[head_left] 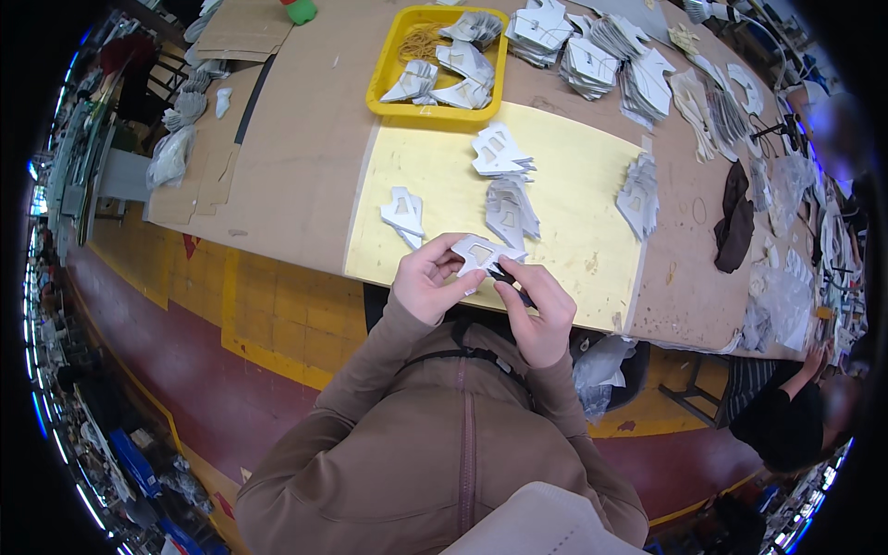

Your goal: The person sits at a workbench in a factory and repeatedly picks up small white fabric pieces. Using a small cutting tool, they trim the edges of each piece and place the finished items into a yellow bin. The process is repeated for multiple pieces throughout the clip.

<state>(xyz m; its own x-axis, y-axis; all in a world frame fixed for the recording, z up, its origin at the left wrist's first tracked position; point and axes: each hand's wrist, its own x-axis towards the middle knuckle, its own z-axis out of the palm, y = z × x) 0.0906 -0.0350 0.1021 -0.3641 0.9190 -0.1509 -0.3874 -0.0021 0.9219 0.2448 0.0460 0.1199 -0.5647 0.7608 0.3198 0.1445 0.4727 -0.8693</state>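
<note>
My left hand (428, 285) pinches a white cut-out piece (474, 246) with a window-like opening, just above the near edge of a yellow sheet. A slim black tool (526, 298) is gripped in my right hand (544, 314), its end against the right side of the piece; its exact kind is hard to make out. Similar white pieces lie on the sheet (573, 203): a small pile (403, 213) by my left hand, a fanned stack (509, 208) just beyond the held piece, another stack (498, 150) behind that, and one (638, 196) at the right edge.
At the back, a yellow tray (393, 108) holds bundled pieces and tan rubber bands (421, 43). Several white stacks (589, 67) stand right of it. Dark brown cloth (733, 219) lies on the brown tabletop (305, 176). Another person (786, 416) sits at the right.
</note>
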